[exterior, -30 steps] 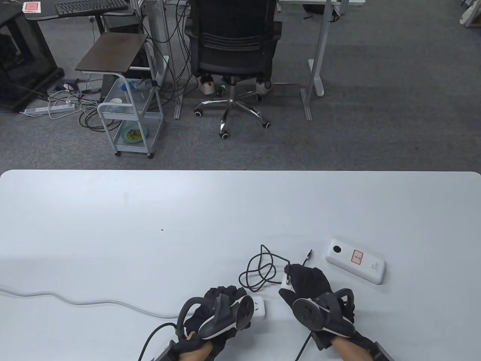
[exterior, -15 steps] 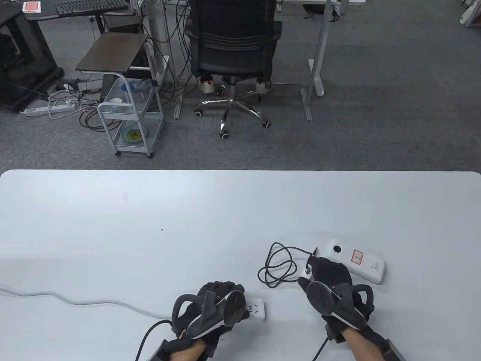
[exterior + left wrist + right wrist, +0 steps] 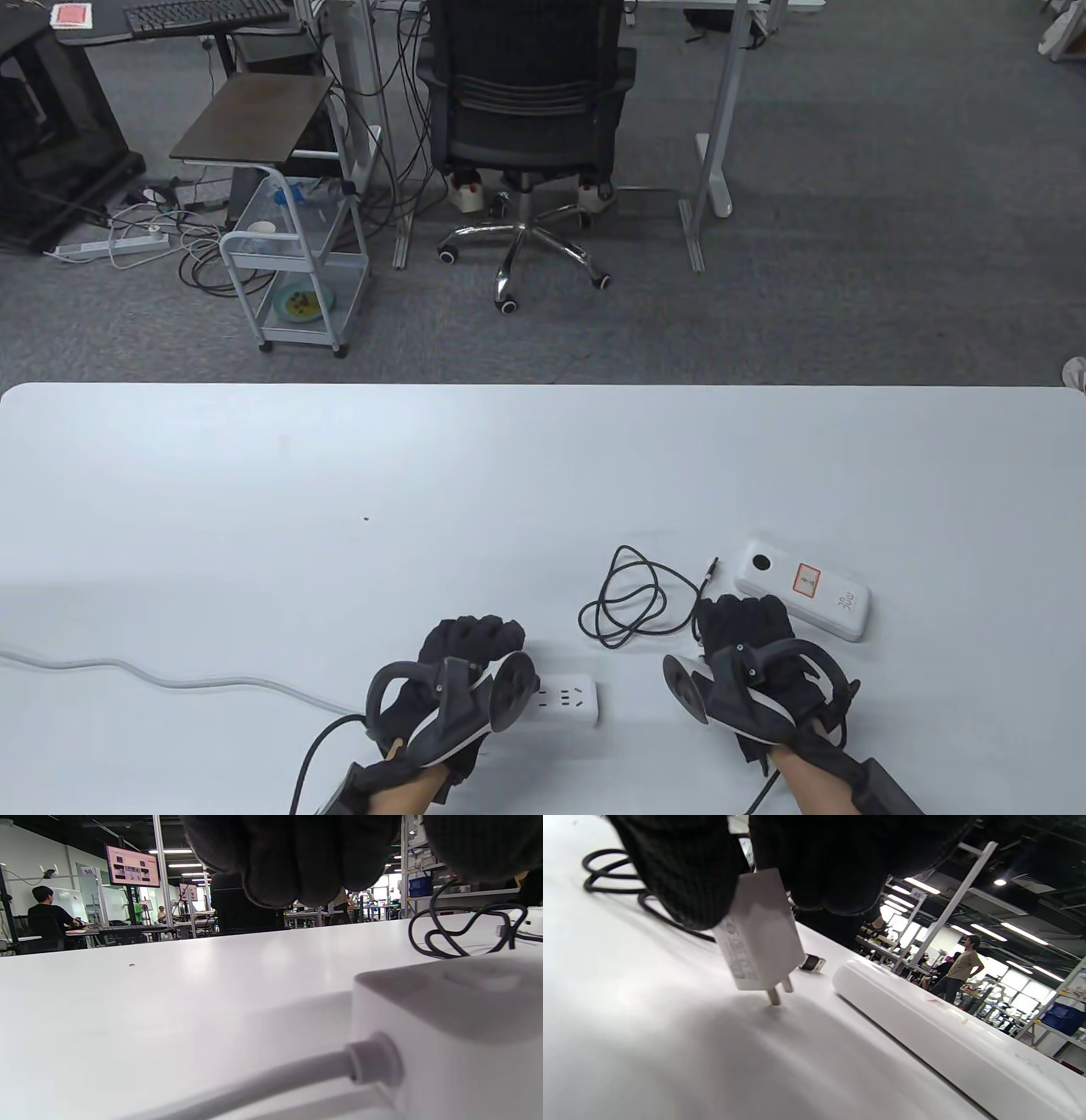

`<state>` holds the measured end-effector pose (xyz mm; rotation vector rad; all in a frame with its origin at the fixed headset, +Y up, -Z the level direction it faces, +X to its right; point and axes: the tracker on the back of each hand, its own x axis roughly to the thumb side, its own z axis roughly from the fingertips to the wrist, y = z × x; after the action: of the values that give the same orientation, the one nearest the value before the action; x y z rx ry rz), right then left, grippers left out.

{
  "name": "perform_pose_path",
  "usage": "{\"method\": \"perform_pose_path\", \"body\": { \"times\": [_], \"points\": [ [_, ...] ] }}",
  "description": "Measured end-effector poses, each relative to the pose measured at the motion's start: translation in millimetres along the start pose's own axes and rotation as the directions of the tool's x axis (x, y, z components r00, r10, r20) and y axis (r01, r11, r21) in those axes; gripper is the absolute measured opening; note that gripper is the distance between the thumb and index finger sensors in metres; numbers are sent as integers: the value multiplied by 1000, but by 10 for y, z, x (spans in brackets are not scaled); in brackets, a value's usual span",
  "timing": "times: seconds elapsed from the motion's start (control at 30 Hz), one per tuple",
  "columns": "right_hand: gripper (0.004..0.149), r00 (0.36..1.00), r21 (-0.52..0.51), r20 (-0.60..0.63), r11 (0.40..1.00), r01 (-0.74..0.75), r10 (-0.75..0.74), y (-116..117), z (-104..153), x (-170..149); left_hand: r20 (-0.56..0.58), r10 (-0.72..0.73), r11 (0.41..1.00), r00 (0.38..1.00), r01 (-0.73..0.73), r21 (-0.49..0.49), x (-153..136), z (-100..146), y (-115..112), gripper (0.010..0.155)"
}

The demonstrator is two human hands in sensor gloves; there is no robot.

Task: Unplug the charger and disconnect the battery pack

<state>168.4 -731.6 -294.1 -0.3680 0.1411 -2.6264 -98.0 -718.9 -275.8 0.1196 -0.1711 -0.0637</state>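
While resting on a white table point(image 3: 254, 475) before a grey-carpeted office, lies near the right edge: a white battery pack point(image 3: 802, 589), unplugged. Beside it, right hand point(image 3: 747, 654) pinching the white charger point(image 3: 757, 933), prongs down, black cable point(image 3: 632, 598) coiled alongside. Left hand point(image 3: 458, 671), fingers curled loosely, holding nothing, over the power strip point(image 3: 564, 700).

Open table point(image 3: 339, 475) ahead, cable point(image 3: 632, 598) loop and battery pack point(image 3: 802, 589) crowding right
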Motion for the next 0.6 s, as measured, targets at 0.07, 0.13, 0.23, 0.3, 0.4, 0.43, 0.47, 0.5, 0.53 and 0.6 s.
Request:
{"method": "perform_pose_path", "body": {
  "times": [0.07,0.13,0.23,0.3,0.4,0.43,0.47,0.5,0.53,0.6],
  "points": [
    [67,1000,7,19,1000,-23,23,23,0,40,-14,-14,1000,1000,14,-9,-38,-11,-21,65],
    [65,998,6,45,999,-38,38,36,1,78,-24,-12,1000,1000,12,-3,-79,-22,-38,65],
    [62,995,-5,91,999,-39,40,46,1,128,-51,63,998,997,-64,-23,-156,-41,-54,67],
    [60,993,-11,113,999,-33,34,57,5,159,-65,92,995,994,-93,-26,-204,-48,-54,67],
    [55,990,-20,135,999,-36,39,80,13,199,-74,78,997,994,-80,-20,-245,-52,-61,67],
    [55,990,-22,137,999,-38,41,79,14,199,-74,79,997,994,-81,-20,-250,-52,-65,67],
    [55,987,-13,161,1000,-21,23,72,18,182,-74,80,996,994,-81,-21,-259,-53,-69,67],
    [56,984,-16,177,1000,13,-10,68,21,163,-72,93,995,993,-96,-31,-274,-59,-68,67],
    [58,984,-43,171,997,66,-57,63,30,136,-67,114,993,991,-116,-37,-285,-61,-66,67],
    [58,976,-80,180,987,142,-126,31,43,67,-79,172,984,982,-175,-27,-314,-61,-53,68]
  ]
}}
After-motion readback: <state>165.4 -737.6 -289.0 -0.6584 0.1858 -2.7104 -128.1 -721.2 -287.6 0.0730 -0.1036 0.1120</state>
